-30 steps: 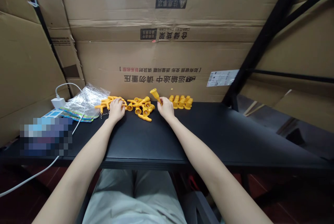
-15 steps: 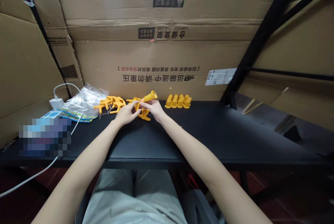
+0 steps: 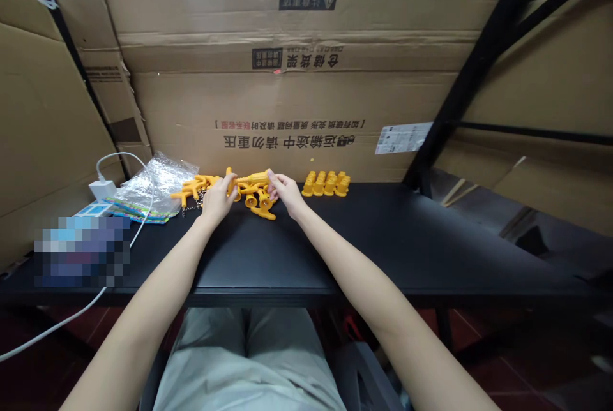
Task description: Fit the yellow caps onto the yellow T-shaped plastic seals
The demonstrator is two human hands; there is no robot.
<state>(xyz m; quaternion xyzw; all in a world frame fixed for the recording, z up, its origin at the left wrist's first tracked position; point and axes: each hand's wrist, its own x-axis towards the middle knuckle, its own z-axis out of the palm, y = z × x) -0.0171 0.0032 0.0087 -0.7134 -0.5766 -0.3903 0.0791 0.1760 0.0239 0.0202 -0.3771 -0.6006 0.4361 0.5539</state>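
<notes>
A yellow corkscrew [image 3: 253, 178] lies level across the space between my hands, above the black tabletop. Its crossbar handle is in the closed fingers of my left hand [image 3: 220, 197]. At the other end, the fingers of my right hand [image 3: 286, 194] pinch its sleeve, partly covering it. Below are several yellow corkscrew pieces [image 3: 263, 212], some with round open ends. Left of my left hand sits a pile of yellow T-shaped handles [image 3: 194, 187] with bare metal spirals. Yellow flanged sleeves [image 3: 327, 185] stand upright in rows to the right of my right hand.
A cardboard wall [image 3: 287, 98] rises behind the black tabletop [image 3: 383, 239]. To the left lie a clear plastic bag [image 3: 163, 181], a white charger [image 3: 103, 190] with its cable, and a blurred-out flat object [image 3: 83, 251]. A black metal post [image 3: 460, 98] slants up at the right.
My hands have moved apart, and the corkscrew has turned from slanting up to the right to nearly level. My left hand has shifted left onto its handle; my right hand now covers its far end.
</notes>
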